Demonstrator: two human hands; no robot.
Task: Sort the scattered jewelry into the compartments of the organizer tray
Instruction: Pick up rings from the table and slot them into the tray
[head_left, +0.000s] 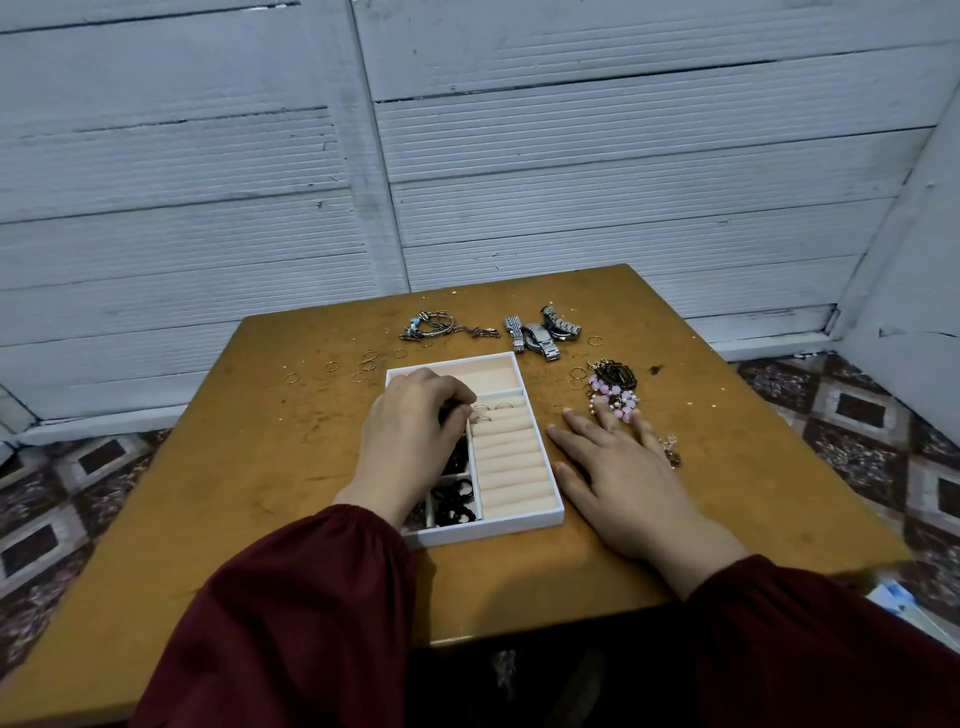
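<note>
A white organizer tray (493, 529) lies mid-table, with peach ring rolls (511, 457) on its right side and black pieces (454, 501) in its left compartments. My left hand (415, 431) hovers over the tray with curled fingers and pinches a thin ring (480, 417) at the top rolls, next to another ring (503, 406). My right hand (623, 478) lies flat on the table right of the tray, its fingertips touching a pink bead bracelet (613, 397). Several gold rings (368, 359) lie scattered left of the tray's far end.
Watches (540, 335) and a tangle of chains (431, 327) lie beyond the tray. A dark beaded piece (615, 373), loose rings (577, 372) and a small chain (671, 452) lie on the right. The table (234, 467) stands against a white wall.
</note>
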